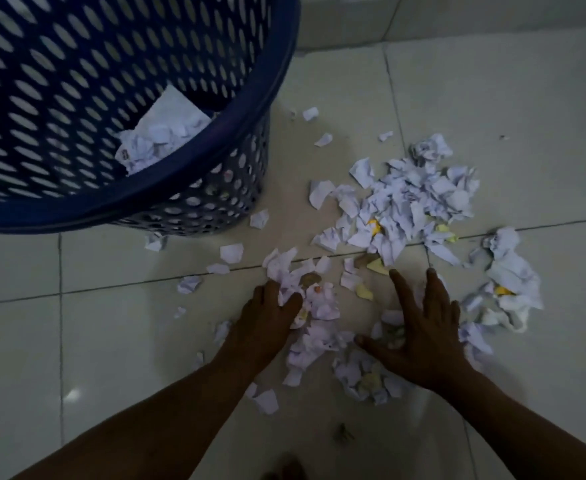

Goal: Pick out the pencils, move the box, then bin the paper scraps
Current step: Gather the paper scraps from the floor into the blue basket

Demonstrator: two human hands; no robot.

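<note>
The person is working on the last step, binning the paper scraps [405, 199], which are lying scattered over the tiled floor [111, 323]. No pencils and no box are showing anywhere. The left hand [267, 323] is bending its fingers down into a clump of scraps and seems to be grasping it. The right hand [426, 337] is lying flat with fingers spread, pressing on another clump under its palm and gripping nothing. The biggest heap is sitting beyond the right hand's fingertips, with a smaller one off to its outer side. The blue bin [139, 202] is standing beyond the left hand and further to its outer side, and it is already holding some paper [159, 140]. The main risk is spilling: the scraps are light, loose and small, so a one-handed grab is likely to be shedding pieces on the way over the rim. Stray bits near the bin's base and beside the left wrist could be getting missed. The bin's holes might also be letting the tiniest scraps slip through. Yellow bits [374, 226] mixed into the heap are too small to identify.
</note>
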